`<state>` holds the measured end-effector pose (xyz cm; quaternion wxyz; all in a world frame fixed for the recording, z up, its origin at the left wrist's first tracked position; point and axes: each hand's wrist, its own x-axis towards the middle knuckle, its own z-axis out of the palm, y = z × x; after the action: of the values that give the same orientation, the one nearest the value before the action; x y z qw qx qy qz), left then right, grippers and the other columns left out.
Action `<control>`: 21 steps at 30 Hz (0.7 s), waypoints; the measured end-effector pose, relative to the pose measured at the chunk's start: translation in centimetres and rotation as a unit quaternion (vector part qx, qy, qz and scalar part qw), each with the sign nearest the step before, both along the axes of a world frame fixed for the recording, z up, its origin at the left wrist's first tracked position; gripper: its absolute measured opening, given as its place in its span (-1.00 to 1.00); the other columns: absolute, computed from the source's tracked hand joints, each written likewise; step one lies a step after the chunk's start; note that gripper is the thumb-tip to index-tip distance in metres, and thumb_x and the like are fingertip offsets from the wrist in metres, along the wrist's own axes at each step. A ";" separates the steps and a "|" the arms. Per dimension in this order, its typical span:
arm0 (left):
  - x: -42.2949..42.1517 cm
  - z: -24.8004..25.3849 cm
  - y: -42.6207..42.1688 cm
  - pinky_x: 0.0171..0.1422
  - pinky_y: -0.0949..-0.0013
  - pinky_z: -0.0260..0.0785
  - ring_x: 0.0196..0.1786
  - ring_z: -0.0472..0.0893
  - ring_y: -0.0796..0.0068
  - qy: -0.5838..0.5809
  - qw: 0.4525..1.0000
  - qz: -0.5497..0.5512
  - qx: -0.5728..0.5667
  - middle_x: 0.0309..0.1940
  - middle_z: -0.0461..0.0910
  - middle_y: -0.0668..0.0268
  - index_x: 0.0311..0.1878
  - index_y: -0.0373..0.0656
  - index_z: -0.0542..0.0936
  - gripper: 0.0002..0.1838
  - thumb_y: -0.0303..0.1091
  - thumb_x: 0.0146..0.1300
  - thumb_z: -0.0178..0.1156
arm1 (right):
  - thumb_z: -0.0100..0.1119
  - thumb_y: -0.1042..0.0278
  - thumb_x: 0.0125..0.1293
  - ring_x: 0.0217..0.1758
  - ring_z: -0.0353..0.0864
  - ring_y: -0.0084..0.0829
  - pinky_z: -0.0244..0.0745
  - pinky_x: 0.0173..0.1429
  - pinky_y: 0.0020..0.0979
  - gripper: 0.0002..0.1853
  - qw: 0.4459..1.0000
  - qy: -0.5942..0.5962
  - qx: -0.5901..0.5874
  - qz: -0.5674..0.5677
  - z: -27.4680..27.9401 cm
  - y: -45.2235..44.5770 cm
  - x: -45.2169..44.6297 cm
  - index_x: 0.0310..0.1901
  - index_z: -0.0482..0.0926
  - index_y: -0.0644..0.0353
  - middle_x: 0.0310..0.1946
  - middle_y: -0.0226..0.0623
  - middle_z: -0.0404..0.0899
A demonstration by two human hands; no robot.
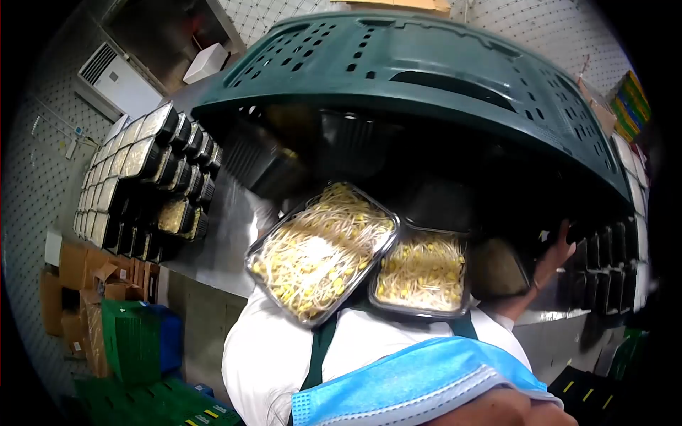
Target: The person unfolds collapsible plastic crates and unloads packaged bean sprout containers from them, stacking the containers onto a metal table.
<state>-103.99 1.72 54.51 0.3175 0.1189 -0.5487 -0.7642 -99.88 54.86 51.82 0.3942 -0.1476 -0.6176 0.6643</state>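
A dark green plastic crate (455, 60) is tipped on its side, its opening towards me, with dark trays in its shadowed inside. In front of my chest are two black trays of bean sprouts under clear covering: a larger-looking left tray (323, 255), tilted, and a right tray (421, 275), their edges meeting. My right hand (558, 255) is at the crate's right rim, thumb raised, the other fingers hidden behind the edge. Only a blurred bit of my left hand (263, 213) shows beside the left tray's upper left edge; its fingers are hidden.
Stacked sprout packs (142, 156) stand on the metal table (224, 241) at left. More black trays (607, 263) are stacked at right. Cardboard boxes (106, 277), a green crate (128, 337) and a blue crate (169, 337) are on the floor at lower left.
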 end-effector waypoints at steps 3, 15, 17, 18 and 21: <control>-7.1 -1.7 0.5 -0.32 0.50 0.27 -0.44 0.44 0.55 0.001 0.999 -0.033 0.009 -0.48 0.48 0.39 -0.30 -0.15 0.46 -0.62 0.03 0.18 0.03 | 0.12 0.19 0.16 -0.41 0.37 -0.56 0.27 -0.33 -0.52 -0.60 0.996 0.064 -0.030 -0.049 -3.0 0.9 -7.2 -0.19 0.48 0.46 -0.42 -0.36 0.49; -19.4 -4.9 0.9 -0.23 0.47 0.29 -0.35 0.47 0.53 0.017 0.977 -0.213 0.023 -0.41 0.50 0.38 -0.23 -0.16 0.47 -0.60 0.03 0.18 0.03 | 0.00 0.13 0.23 -0.45 0.45 -0.52 0.31 -0.36 -0.50 -0.62 0.993 0.063 0.084 -0.060 -5.5 3.6 -17.8 -0.18 0.50 0.35 -0.45 -0.35 0.53; -17.7 -5.3 1.5 -0.16 0.41 0.23 -0.18 0.44 0.59 -0.038 0.986 -0.154 0.054 -0.31 0.51 0.40 -0.09 -0.12 0.45 -0.55 0.06 0.16 0.03 | -0.03 0.11 0.25 -0.36 0.42 -0.54 0.28 -0.28 -0.52 -0.60 0.993 0.090 0.076 -0.010 -5.4 3.5 -17.4 -0.09 0.44 0.33 -0.36 -0.39 0.51; -17.6 -6.7 0.5 -0.22 0.42 0.20 -0.19 0.43 0.54 -0.134 0.986 -0.098 0.011 -0.29 0.53 0.44 -0.08 -0.06 0.47 -0.38 0.30 0.04 -0.01 | -0.04 0.09 0.26 -0.32 0.40 -0.55 0.27 -0.22 -0.53 -0.58 0.996 0.080 0.037 0.029 -5.7 4.3 -17.2 -0.04 0.41 0.31 -0.32 -0.41 0.49; -12.4 -7.2 1.3 -0.20 0.36 0.22 -0.20 0.42 0.41 -0.131 0.987 -0.067 -0.061 -0.11 0.42 0.37 0.18 0.10 0.23 -0.25 0.37 0.01 -0.06 | 0.01 0.05 0.23 -0.04 0.38 -0.44 0.25 0.02 -0.43 -0.40 0.991 0.054 0.021 0.121 -7.8 5.8 -15.6 0.19 0.16 0.26 -0.07 -0.32 0.42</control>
<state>-116.40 2.99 47.33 0.1978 0.1619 -0.6379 -0.7265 -115.46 60.62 44.06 0.3469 -0.0279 -0.6224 0.7011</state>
